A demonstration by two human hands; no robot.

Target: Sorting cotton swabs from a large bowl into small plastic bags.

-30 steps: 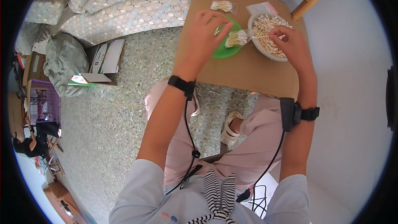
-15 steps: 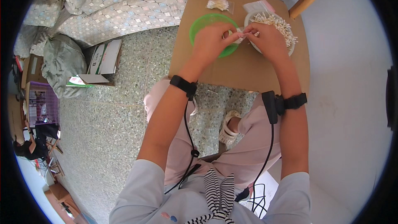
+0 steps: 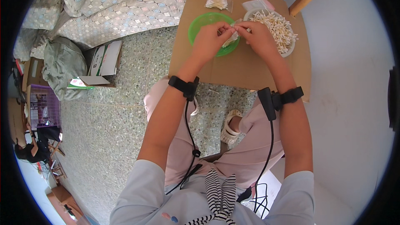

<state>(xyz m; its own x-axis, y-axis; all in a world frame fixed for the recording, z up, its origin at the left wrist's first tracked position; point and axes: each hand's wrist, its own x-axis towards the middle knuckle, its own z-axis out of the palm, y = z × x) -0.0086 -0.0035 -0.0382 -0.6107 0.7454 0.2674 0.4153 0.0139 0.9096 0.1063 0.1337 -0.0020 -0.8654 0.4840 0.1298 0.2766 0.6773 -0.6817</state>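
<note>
Both hands, left hand (image 3: pixel 210 37) and right hand (image 3: pixel 255 36), pinched a small clear bag (image 3: pixel 231 38) of cotton swabs over the green plate (image 3: pixel 204 21) near the bench's far edge; filling seemed underway, sealing likely next.

One second ago the hands worked apart: the left hand (image 3: pixel 209 39) lay over the green plate (image 3: pixel 203 22), the right hand (image 3: pixel 260 37) in the white bowl (image 3: pixel 287 37) of swabs. Half a second ago they had met above the plate. Now both pinch one small clear packet (image 3: pixel 231 38) between them, over the plate's right edge, beside the bowl.
</note>
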